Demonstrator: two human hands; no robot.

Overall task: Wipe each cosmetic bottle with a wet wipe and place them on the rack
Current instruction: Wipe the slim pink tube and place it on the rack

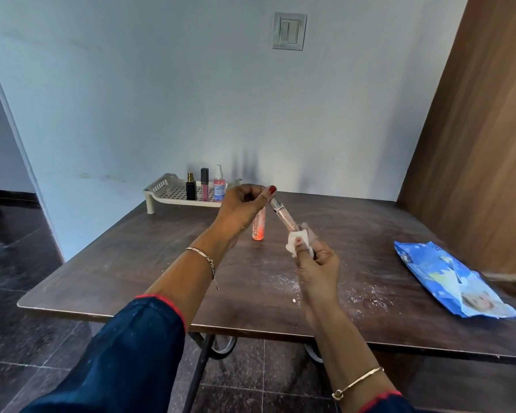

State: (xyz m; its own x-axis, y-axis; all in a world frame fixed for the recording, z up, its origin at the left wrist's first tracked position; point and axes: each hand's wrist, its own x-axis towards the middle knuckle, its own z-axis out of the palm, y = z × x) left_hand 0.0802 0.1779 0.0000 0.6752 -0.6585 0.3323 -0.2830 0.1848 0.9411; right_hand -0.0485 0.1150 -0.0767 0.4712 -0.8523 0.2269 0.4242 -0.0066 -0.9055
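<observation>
3 bottles stand upright on the cream rack (pixel 167 189) at the far left of the tabletop (pixel 131 263): a black perfume bottle (pixel 191 187), a dark-capped pink tube (pixel 204 186) and a pink spray bottle (pixel 219 186). Above the tabletop the left hand (pixel 242 204) pinches the cap end of a slim clear bottle (pixel 283 216), held tilted, while the right hand (pixel 318 263) grips a white wet wipe (pixel 295 241) wrapped round its lower end. 1 orange bottle (pixel 258 231) stands on the tabletop just behind the left hand, and a blue wipe pack (pixel 447 281) lies at the right.
</observation>
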